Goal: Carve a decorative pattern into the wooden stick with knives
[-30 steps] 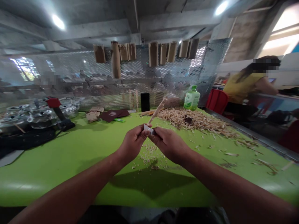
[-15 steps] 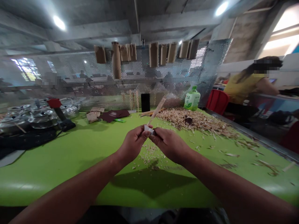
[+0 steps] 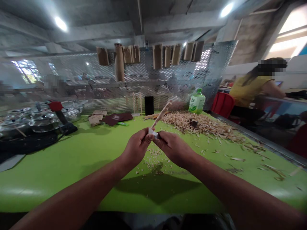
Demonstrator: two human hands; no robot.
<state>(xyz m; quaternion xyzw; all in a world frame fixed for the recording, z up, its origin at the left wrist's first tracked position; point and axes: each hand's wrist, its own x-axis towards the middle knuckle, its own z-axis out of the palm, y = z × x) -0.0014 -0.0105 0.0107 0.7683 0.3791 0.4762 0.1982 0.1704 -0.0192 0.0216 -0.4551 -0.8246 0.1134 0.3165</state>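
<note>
My left hand (image 3: 136,145) is closed round the lower end of a pale wooden stick (image 3: 162,114), which slants up and away to the right. Fingers wrapped, my right hand (image 3: 176,148) grips a knife whose short angled blade (image 3: 153,132) lies against the stick near the left thumb. The knife's handle is hidden in the right fist. Both hands meet above the green tabletop (image 3: 96,166), over a scatter of small wood chips (image 3: 154,159).
Behind the hands are a heap of wood shavings (image 3: 206,124), a green bottle (image 3: 197,101) and an upright black phone (image 3: 149,105). Brown sandpaper sheets (image 3: 117,118) lie left of them. Metal kettles (image 3: 42,121) crowd the far left. A person in yellow (image 3: 249,86) sits at right.
The wooden stick has turned slightly in my left hand, showing a narrower, wavier side. Both hands stay in nearly the same place, with the blade still at the stick.
</note>
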